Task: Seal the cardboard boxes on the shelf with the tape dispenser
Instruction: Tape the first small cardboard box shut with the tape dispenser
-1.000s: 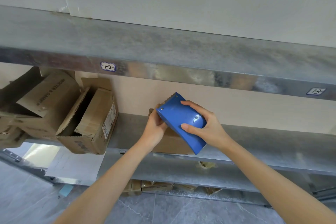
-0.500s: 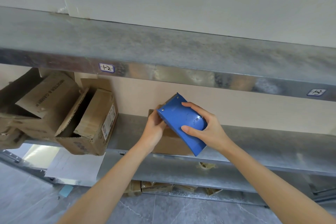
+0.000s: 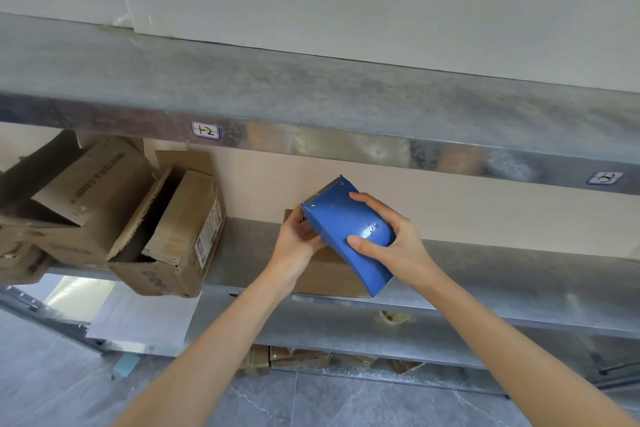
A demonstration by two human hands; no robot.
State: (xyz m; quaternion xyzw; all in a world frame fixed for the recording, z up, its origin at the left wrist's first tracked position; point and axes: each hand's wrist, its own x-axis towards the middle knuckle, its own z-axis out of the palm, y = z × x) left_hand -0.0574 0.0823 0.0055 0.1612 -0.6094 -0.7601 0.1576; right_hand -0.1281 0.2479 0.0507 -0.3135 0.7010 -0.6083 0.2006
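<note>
Tape dispenser [image 3: 341, 225] — glossy blue, serrated edge

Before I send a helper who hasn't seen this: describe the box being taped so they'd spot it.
Find the metal shelf under the label +2. At its front edge, right of the big boxes, sits a small box, half hidden by the blue dispenser. Those boxes gape open and tipped; this one is smaller and stands alone.
</note>
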